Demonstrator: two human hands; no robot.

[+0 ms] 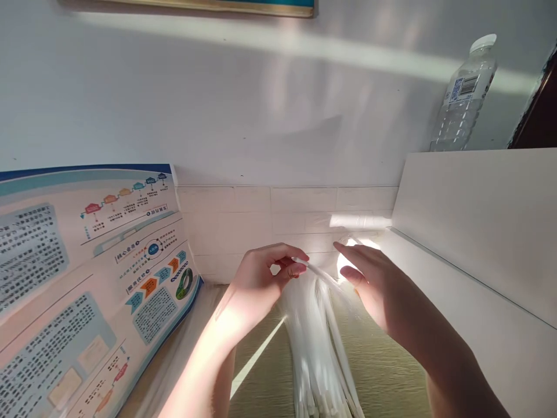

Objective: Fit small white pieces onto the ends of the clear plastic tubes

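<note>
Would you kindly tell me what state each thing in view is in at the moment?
Left hand: pinching a thin white plastic strip.
Right hand: open, just beside that strip.
Bundle of white plastic strips: loose, fanned out.
Clear plastic water bottle with white cap: capped, apparently empty.
Blue-edged printed paper poster: curved, propped up.

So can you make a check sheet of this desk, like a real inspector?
Surface: wood-grain tabletop, striped with sunlight.
Job's things: bundle of long white plastic strips, with one strip held up.
Clutter: printed poster curling against the wall; clear plastic bottle behind a white panel.
Hands: left hand pinches the strip; right hand open beside it.
Cables: nothing seen.
Surroundings: white wall, white tiles, picture frame.
</note>
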